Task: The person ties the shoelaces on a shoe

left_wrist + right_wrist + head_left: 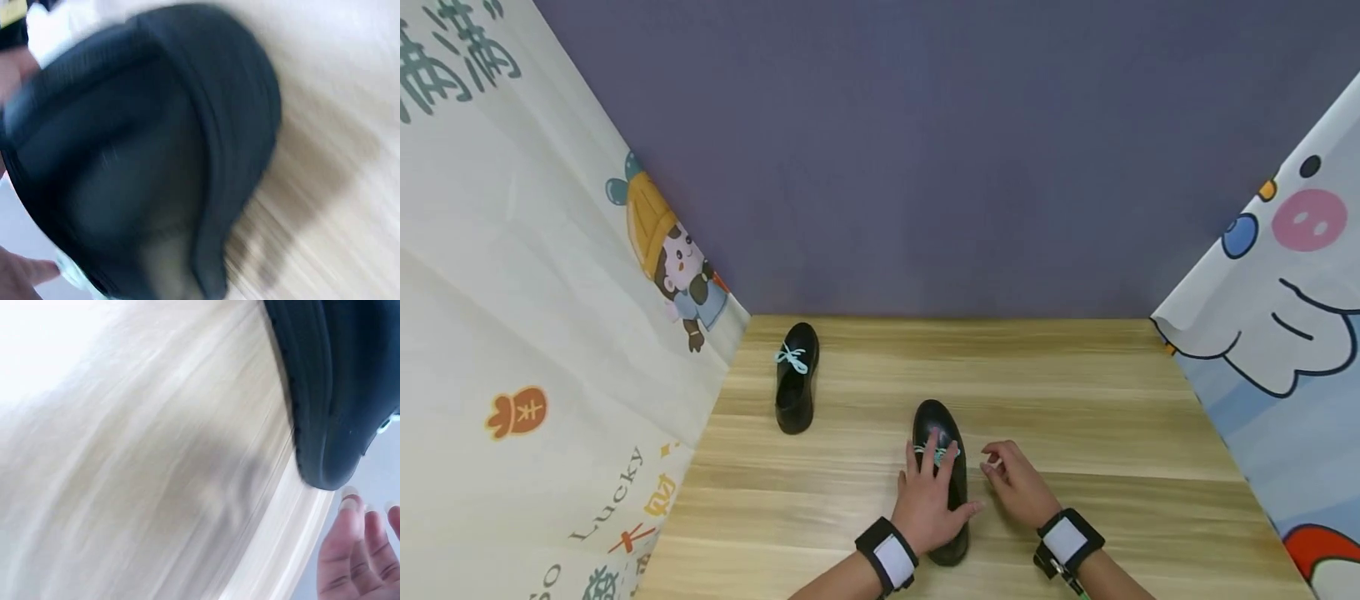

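Near shoe [942, 467] at the table's [1075, 400] front edge

Left hand [928, 496] lies spread over its mint lace [937, 452]; right hand [1015, 482], loosely curled, pinches a lace end just beside it. Glossy upper probably slippery and stiff; the soft lace offers better hold.

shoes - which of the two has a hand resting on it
The nearer black shoe, front centre: the left hand rests on its laces. The far shoe by the left curtain stands untouched.

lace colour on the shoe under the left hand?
Light teal laces on a black shoe, clearest in the head view; the left hand rests on them.
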Demonstrator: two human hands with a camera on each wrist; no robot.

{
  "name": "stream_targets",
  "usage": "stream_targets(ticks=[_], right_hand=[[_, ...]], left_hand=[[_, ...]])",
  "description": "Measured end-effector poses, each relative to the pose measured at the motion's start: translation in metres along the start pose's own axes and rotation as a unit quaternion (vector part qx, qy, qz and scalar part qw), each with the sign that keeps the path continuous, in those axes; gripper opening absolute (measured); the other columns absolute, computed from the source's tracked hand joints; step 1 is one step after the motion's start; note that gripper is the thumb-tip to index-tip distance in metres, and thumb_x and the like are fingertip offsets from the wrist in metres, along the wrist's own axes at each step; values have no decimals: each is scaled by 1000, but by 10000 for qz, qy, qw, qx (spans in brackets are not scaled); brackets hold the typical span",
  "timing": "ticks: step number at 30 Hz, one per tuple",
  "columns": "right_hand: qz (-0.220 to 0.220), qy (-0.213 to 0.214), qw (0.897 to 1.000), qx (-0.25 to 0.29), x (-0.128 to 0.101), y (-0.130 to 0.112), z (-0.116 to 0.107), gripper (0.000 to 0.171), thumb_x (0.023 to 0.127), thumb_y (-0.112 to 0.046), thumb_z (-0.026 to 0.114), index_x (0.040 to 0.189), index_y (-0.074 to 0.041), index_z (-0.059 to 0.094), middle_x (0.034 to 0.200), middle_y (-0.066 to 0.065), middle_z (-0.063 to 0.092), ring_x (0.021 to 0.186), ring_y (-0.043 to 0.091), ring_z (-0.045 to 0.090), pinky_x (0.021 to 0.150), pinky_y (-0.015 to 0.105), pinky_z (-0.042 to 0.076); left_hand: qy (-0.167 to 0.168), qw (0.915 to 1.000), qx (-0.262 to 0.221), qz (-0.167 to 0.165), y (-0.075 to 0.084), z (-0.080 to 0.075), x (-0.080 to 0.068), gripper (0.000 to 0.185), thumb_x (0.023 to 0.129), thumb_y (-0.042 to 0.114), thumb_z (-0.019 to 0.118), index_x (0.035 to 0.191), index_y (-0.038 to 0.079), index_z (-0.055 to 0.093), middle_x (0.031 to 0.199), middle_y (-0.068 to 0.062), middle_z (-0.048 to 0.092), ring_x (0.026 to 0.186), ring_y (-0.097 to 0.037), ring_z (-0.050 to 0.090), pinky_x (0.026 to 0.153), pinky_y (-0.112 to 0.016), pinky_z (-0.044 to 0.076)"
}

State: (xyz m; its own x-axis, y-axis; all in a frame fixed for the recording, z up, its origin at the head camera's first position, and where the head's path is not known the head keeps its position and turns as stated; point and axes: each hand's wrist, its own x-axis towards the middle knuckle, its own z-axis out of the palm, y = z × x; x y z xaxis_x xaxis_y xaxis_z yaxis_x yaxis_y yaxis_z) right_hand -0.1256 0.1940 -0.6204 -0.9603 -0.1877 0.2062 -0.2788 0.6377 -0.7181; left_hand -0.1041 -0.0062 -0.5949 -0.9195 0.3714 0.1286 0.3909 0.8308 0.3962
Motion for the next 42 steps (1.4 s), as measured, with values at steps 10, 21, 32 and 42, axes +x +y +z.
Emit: stream_targets(ticks=[10,21,32,42], right_hand=[[124,39,9999,52,-10,3,-1,21,92,4,67,112,1,61,95,2,55,78,1,51,66,24,48],[-227,346,9991,20,-15,7,2,25,87,8,70,109,0,62,94,1,56,75,0,51,63,24,47],[-196,192,9994,186,-15,8,2,24,87,10,68,106,-4,63,95,0,62,77,2,58,63,24,48],[230,-109,9996,111,-16,9,1,25,87,12,67,104,-6,64,97,-3,60,79,1,56,66,24,49]], left_hand=[[-272,9957,882,-78,28,9,-24,96,77,75,67,154,26,39,166,-14,16,134,-63,30,76,-69,51],[-154,9777,2091,-70,25,21,-21,76,79,63,73,143,27,56,165,-11,21,128,-55,43,58,-35,53],[-55,9728,2316,-32,2,16,1,64,80,56,72,137,28,62,164,-6,25,128,-51,45,60,-28,52],[289,9769,2102,-241,-32,11,25,64,78,48,78,135,24,64,164,-9,26,131,-49,44,72,-37,55]])
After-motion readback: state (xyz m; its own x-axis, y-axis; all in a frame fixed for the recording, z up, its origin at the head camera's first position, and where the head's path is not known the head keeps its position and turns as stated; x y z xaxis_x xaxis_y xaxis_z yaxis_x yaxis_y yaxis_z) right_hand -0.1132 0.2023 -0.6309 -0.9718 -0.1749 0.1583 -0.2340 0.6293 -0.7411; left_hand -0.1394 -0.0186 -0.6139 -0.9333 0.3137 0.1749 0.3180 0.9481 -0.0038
